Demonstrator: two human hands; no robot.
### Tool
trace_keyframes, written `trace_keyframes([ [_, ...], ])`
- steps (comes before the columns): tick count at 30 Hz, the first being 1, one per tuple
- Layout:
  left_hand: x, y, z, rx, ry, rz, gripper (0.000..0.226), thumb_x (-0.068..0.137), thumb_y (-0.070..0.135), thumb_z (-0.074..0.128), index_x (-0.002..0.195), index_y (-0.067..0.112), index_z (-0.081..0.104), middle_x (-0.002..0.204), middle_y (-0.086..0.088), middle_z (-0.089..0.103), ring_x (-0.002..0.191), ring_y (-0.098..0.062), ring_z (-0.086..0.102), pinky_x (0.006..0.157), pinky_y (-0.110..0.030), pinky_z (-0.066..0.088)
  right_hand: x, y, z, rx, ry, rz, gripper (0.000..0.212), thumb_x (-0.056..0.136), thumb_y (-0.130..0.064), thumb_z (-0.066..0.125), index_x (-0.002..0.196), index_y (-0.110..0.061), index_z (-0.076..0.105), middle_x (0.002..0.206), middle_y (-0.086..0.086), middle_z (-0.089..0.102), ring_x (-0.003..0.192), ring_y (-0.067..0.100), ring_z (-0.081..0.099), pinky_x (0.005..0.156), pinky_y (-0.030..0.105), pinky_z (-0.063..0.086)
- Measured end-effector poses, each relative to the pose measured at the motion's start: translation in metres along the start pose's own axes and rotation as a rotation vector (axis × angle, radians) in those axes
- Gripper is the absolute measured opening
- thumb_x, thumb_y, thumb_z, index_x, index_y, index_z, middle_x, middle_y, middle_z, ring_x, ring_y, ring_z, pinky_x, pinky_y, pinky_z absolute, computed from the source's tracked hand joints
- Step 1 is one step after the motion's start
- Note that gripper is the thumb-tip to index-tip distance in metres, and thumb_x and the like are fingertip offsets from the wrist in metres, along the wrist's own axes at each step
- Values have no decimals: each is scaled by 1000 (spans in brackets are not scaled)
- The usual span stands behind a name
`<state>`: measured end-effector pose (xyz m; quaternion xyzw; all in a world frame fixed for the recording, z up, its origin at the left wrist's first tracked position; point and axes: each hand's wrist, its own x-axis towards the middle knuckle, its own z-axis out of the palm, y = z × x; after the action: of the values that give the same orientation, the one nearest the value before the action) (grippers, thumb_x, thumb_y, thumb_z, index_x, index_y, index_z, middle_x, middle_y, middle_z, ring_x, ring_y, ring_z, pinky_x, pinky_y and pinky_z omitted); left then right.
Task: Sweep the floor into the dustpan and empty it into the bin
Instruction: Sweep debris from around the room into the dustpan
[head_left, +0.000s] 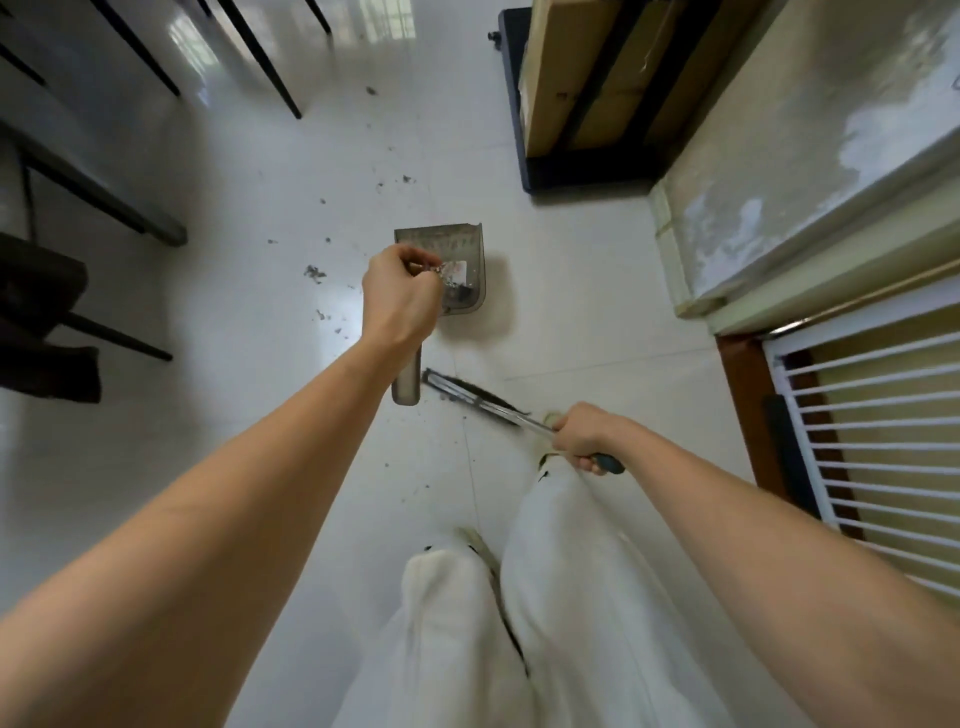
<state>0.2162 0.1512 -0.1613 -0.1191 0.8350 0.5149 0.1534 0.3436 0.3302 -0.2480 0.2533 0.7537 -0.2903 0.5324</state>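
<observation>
While the left hand (397, 296) pinches a crumpled scrap (440, 269) right over the grey dustpan (470, 249) on the floor, right hand (582, 434) grips the brush (478, 397) handle, bristles just behind the pan w/ dark debris (460, 296) already inside.

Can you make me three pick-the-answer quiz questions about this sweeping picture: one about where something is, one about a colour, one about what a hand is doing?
1. Where is the dustpan?
A. on the floor
B. on a chair
C. in the right hand

2. What colour are the trousers?
A. black
B. white
C. red

3. What is the right hand doing?
A. hanging free
B. pressing flat on the floor
C. gripping the brush

Answers:
1. A, the dustpan lies flat on the pale floor, ahead of the person.
2. B, both trouser legs look white.
3. C, its fingers curl round the brush handle, while the left hand pinches a bit of rubbish over the dustpan.
</observation>
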Motion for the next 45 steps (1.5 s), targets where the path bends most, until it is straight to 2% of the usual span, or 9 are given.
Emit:
trace_keyframes([
  [7,-52,-12,0,46,-108,22,32,80,-3,44,99,7,67,65,3,50,49,-11,44,37,-17,34,-58,76,27,238,134,62,36,94,-5,45,128,2,52,70,17,53,48,20,42,45,27,34],
  [15,-88,-34,46,51,-206,30,31,78,-6,43,83,16,64,79,-7,59,51,-16,41,41,-21,33,-39,151,64,289,341,311,16,90,1,46,78,4,56,65,16,57,62,29,59,48,28,42],
  [18,-101,-33,74,64,-251,38,30,78,-8,42,84,13,64,81,-9,59,51,-17,40,40,-20,31,-30,178,77,377,312,322,9,87,3,50,89,8,58,79,19,58,74,29,58,50,29,45],
  [21,-115,-27,100,85,-285,40,31,79,-9,40,88,9,64,81,-10,58,50,-17,41,37,-17,31,-34,193,98,435,198,280,15,87,6,43,82,8,58,63,17,54,64,27,57,53,29,43],
  [24,-132,-19,123,105,-304,45,31,80,-8,38,88,9,63,82,-9,58,50,-17,42,36,-17,31,-51,209,114,403,145,241,30,87,4,38,109,8,57,59,14,50,46,21,46,40,21,34],
  [28,-157,-6,157,142,-331,62,30,82,-7,41,88,9,65,80,-9,59,47,-17,42,35,-16,32,-74,252,91,385,99,164,39,93,-2,39,129,-2,53,68,17,53,49,22,43,46,26,35],
  [32,-178,15,194,129,-312,69,30,81,-6,43,78,15,63,76,-7,59,47,-19,44,38,-20,34,-96,296,70,228,237,144,38,93,-6,41,128,-10,54,89,14,62,59,22,52,48,28,42],
  [37,-195,29,241,123,-273,67,27,83,-6,46,92,9,66,81,-9,61,57,-25,49,45,-26,40,-89,338,39,-97,424,180,32,94,-4,43,124,-7,52,113,11,59,93,26,59,68,30,42],
  [45,-205,23,314,134,-218,33,27,84,-5,47,96,10,66,84,-9,61,58,-22,48,46,-25,39,-19,411,-56,-111,602,189,34,95,-2,41,126,-4,54,120,16,59,109,33,59,77,37,47],
])
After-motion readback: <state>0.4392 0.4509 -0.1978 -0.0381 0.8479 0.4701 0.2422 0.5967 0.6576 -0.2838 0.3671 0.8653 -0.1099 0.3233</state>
